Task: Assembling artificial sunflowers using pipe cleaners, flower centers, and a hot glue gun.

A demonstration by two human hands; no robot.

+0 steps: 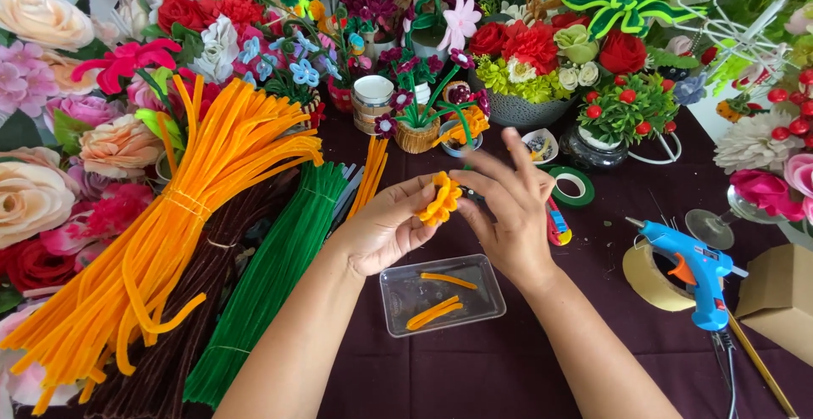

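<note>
My left hand [385,228] pinches a small orange pipe-cleaner flower [440,199] between thumb and fingers, holding it above the table. My right hand [506,207] is right beside it, fingers spread and touching the flower's right side. Below both hands sits a clear plastic tray [398,310] with a few short orange pipe-cleaner pieces [434,311] in it.
Big bundles of orange [169,233], brown [190,317] and green pipe cleaners [271,283] lie at left. A blue glue gun [690,271] rests on a tape roll [648,279] at right, green tape [573,187] behind. Artificial flowers and small pots crowd the back; a cardboard box [779,300] sits far right.
</note>
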